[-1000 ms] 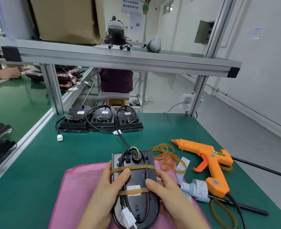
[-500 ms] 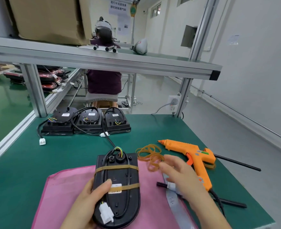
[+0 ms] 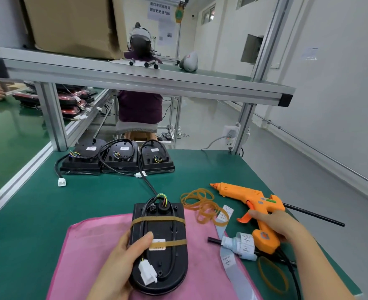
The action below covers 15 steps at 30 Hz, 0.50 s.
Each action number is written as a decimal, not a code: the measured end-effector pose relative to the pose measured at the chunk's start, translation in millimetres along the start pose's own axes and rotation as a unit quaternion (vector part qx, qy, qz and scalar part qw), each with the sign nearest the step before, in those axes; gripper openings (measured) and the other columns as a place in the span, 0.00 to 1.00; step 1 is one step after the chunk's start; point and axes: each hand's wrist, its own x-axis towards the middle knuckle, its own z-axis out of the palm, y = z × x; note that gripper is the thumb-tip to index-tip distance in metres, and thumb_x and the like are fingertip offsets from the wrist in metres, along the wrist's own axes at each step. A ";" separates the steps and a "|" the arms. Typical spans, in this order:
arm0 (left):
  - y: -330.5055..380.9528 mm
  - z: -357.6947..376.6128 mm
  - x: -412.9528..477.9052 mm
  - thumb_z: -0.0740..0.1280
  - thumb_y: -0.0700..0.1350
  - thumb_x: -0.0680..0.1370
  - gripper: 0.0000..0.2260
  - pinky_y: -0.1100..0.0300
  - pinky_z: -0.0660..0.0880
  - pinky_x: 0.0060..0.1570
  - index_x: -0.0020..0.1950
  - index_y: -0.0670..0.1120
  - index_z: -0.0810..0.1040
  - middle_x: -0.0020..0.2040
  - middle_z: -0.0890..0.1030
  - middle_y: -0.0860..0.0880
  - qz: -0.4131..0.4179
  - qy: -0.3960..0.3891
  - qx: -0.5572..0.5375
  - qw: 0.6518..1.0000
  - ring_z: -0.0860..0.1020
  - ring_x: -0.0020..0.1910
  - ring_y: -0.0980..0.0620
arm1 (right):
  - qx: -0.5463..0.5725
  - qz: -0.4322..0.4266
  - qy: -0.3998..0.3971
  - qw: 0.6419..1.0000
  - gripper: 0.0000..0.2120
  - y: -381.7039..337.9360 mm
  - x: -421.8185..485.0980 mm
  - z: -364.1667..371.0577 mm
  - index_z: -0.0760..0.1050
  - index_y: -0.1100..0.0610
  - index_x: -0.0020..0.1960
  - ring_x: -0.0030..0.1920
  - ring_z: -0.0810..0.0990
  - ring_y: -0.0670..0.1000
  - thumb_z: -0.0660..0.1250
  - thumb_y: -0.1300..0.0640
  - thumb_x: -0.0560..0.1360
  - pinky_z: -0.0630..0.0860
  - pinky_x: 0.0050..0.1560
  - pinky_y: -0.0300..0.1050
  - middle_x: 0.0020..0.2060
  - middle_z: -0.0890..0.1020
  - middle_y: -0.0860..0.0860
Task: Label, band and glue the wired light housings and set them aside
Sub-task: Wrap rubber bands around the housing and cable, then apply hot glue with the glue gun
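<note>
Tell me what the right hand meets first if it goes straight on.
The glue gun: the right hand is at its handle, fingers curled round it. Beyond, probably the rubber bands.

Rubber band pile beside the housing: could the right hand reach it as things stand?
Probably, once freed: the right hand grips the glue gun, yet the rubber band pile lies uncovered nearby, nothing standing between them.

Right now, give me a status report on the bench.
Left grip holds banded light housing on pink mat. Right grip round glue gun handle. Loose rubber bands lie between.
</note>
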 end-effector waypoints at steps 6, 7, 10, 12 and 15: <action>1.7 1.9 -1.0 0.70 0.41 0.74 0.14 0.54 0.79 0.37 0.60 0.45 0.78 0.46 0.86 0.42 0.004 0.018 0.037 0.999 0.85 0.42 0.44 | 0.151 0.018 -0.017 0.988 0.33 5.3 6.4 -6.9 0.65 0.55 0.70 0.49 0.77 0.58 0.75 0.50 0.70 0.73 0.50 0.53 0.51 0.77 0.58; 2.1 1.6 -1.0 0.70 0.42 0.74 0.14 0.53 0.78 0.39 0.60 0.46 0.78 0.46 0.86 0.43 0.005 0.019 0.046 0.999 0.85 0.42 0.45 | 0.191 0.014 -0.022 0.981 0.33 4.4 8.3 -7.3 0.66 0.56 0.70 0.49 0.77 0.58 0.76 0.55 0.70 0.74 0.50 0.53 0.51 0.78 0.59; 2.6 0.3 -0.7 0.71 0.43 0.74 0.14 0.54 0.77 0.40 0.59 0.47 0.78 0.46 0.86 0.45 0.002 0.026 0.063 0.998 0.85 0.41 0.47 | 0.275 -0.026 -0.005 0.961 0.37 -5.5 16.0 -5.9 0.62 0.62 0.73 0.52 0.76 0.58 0.75 0.65 0.69 0.74 0.56 0.50 0.58 0.76 0.59; 2.6 -0.6 0.0 0.72 0.43 0.73 0.15 0.55 0.76 0.40 0.60 0.48 0.78 0.46 0.86 0.46 0.001 0.033 0.070 0.997 0.85 0.42 0.48 | 0.334 -0.033 0.015 0.942 0.33 -12.2 19.7 -8.7 0.61 0.64 0.74 0.41 0.74 0.50 0.72 0.65 0.73 0.72 0.43 0.40 0.52 0.76 0.58; 2.2 -2.6 0.8 0.72 0.45 0.72 0.17 0.54 0.76 0.44 0.61 0.48 0.78 0.48 0.86 0.47 0.000 0.033 0.076 0.997 0.85 0.44 0.49 | 0.413 0.007 -0.057 0.909 0.25 16.9 17.0 -10.2 0.69 0.68 0.68 0.32 0.75 0.53 0.69 0.56 0.76 0.71 0.36 0.45 0.40 0.78 0.61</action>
